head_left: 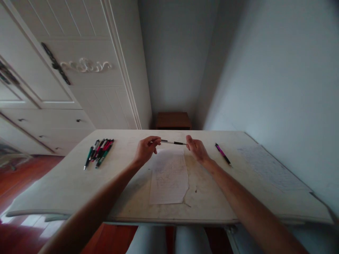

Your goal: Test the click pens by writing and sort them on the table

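Note:
A white pen with black parts is stretched level between my two hands, above the far end of a paper sheet. My left hand pinches its left end between thumb and fingers. Its right end is gripped by my right hand, with the thumb up and the fingers curled; the tip is hidden there. Below lies the torn-edged white sheet, with faint marks on it. To the right of my right hand, a purple and black pen rests on the table.
On the left of the white table lies a bunch of several pens in black, red, green and white. Scribbles cover the table's right side by the wall. A white cabinet stands left, a brown box-like piece beyond the far edge.

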Available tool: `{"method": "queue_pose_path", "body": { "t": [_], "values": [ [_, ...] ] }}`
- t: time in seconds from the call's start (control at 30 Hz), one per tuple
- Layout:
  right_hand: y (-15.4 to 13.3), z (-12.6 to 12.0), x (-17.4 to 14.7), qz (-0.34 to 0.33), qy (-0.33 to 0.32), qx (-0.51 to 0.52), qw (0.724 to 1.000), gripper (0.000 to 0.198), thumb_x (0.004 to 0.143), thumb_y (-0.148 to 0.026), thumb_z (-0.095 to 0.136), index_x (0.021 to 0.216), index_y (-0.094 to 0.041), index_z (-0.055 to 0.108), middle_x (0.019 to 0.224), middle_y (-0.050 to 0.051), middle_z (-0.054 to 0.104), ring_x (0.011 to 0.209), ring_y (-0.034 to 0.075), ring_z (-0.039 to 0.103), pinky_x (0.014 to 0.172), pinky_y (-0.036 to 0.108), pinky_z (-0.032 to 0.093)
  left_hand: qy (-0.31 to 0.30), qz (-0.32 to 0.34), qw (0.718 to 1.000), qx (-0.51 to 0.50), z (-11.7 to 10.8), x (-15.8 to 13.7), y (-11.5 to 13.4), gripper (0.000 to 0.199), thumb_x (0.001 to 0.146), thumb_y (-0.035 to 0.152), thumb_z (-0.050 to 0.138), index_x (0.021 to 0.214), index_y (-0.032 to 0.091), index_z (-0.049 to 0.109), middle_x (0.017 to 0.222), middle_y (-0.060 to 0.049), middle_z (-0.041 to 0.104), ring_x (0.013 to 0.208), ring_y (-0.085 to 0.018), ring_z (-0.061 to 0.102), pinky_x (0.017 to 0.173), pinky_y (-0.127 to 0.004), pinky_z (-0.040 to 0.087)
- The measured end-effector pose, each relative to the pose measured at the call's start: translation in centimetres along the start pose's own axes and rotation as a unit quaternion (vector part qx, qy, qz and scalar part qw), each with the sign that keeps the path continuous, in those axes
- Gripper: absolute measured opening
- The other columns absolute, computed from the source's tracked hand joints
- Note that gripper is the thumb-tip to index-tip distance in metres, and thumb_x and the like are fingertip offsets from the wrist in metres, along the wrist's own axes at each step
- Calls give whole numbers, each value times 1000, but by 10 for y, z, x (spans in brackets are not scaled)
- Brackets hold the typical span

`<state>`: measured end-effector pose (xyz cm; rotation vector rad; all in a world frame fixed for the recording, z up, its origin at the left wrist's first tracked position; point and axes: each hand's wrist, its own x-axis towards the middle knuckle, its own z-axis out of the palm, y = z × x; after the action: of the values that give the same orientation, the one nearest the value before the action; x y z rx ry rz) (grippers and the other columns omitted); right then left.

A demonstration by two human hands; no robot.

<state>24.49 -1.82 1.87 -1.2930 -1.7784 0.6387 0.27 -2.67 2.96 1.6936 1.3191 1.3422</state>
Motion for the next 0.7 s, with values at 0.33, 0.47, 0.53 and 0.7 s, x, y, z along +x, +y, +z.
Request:
{"method": "queue_pose_path", "body": {
  "t": [0.33, 0.47, 0.53, 0.7],
  "values": [
    [-4, 7, -4, 66, -11, 50, 997, 70, 85, -78, 21, 45, -22, 33, 42, -3, 31, 42, 10, 31, 48, 28, 26, 15, -38, 997, -66, -4, -10, -1, 33, 76, 34, 66, 100, 13, 73, 60, -2, 68, 39, -8, 53, 38, -19, 38],
    [-5, 8, -5, 64, -5, 64, 996, 70, 85, -78, 25, 45, -21, 37, 42, -3, 34, 41, 10, 32, 47, 27, 27, 8, -37, 997, -73, -3, -11, 0, 30, 75, 33, 68, 97, 14, 73, 53, 0, 63, 39, -9, 53, 37, -19, 37],
    [-6, 9, -6, 71, -2, 94, 993, 69, 85, -77, 28, 45, -22, 37, 41, -4, 32, 40, 9, 30, 45, 26, 26, -6, -34, 997, -76, -1, -12, -1, 29, 74, 33, 68, 95, 14, 73, 58, -1, 66, 41, -10, 56, 38, -20, 39],
    [-5, 10, -4, 112, 4, 207, 972, 65, 82, -75, 39, 44, -22, 35, 37, -6, 26, 35, 7, 21, 39, 25, 17, -29, -39, 995, -91, 6, -14, -3, 27, 73, 33, 69, 91, 14, 72, 64, -2, 68, 41, -10, 57, 38, -20, 41]
  ]
}}
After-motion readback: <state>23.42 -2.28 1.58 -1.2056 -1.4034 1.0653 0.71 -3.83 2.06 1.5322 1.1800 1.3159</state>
